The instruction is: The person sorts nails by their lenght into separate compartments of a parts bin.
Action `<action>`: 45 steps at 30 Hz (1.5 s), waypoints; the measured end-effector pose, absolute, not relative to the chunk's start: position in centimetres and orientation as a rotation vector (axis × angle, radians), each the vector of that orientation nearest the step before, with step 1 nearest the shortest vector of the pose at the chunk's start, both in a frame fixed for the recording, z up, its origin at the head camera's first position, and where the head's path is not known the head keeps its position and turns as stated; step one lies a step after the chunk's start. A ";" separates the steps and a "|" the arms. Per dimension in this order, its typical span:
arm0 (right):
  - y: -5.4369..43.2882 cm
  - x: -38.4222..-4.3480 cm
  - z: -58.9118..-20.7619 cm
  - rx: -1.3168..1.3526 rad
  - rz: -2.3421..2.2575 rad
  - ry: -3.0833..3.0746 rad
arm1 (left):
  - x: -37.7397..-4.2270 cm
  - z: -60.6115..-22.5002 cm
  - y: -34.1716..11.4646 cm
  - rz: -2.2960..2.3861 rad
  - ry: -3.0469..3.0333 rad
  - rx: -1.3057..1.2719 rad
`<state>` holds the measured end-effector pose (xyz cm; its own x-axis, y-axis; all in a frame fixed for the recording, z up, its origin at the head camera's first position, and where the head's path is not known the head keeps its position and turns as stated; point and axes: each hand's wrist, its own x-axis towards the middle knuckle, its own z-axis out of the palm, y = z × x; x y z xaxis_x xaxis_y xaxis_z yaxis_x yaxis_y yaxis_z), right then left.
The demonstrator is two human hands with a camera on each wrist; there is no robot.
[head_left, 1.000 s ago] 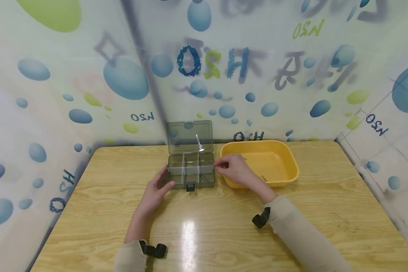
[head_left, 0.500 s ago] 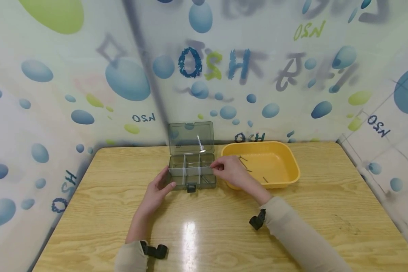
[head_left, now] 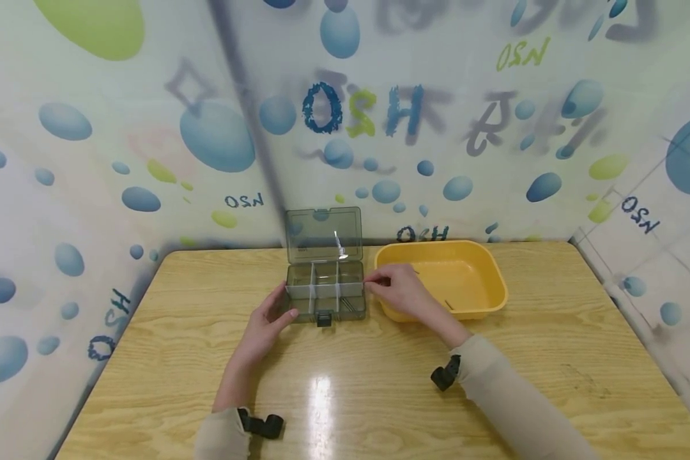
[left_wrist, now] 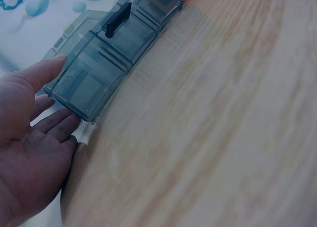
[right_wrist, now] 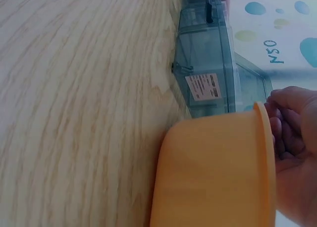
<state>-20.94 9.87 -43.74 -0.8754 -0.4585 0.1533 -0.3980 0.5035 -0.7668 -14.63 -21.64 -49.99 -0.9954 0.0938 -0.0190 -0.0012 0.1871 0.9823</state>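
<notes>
A smoky clear compartment box (head_left: 324, 316) stands with its lid (head_left: 324, 234) raised at the back. My left hand (head_left: 262, 324) rests against its left side, thumb on the front corner and fingers loosely bent, as the left wrist view also shows. Thin dark metal pins (head_left: 348, 304), perhaps nails or screws, lie in the front right compartment. My right hand (head_left: 401, 289) is at the box's right edge, over the near left rim of the yellow tray (head_left: 477, 281). Its thumb and fingertips are together; no thing shows between them, though the tips are small in view.
A few thin dark pins (head_left: 450, 305) lie in the yellow tray, partly hidden by my right hand. A white label (right_wrist: 203, 86) is on the box's right side. The patterned wall (head_left: 379, 153) rises behind the wooden table (head_left: 379, 390).
My right fingertips moved left over the box's right edge half a second ago and are now back to the right. My left hand has stayed at the box.
</notes>
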 end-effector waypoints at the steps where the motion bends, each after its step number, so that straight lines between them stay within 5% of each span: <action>1: 10.0 -21.0 -43.7 -0.760 -1.332 2.662 | -14.6 -50.0 -21.7 1.954 2.362 0.092; 45: 15.4 -24.8 -45.5 -0.364 -1.281 2.759 | -14.5 -49.9 -21.7 1.953 2.367 0.088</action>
<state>-24.80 15.40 -45.48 -0.9687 -0.2464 0.0285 -0.1808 0.6228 -0.7612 -14.46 -21.67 -49.94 -0.9958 0.0897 -0.0188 -0.0014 0.1902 0.9817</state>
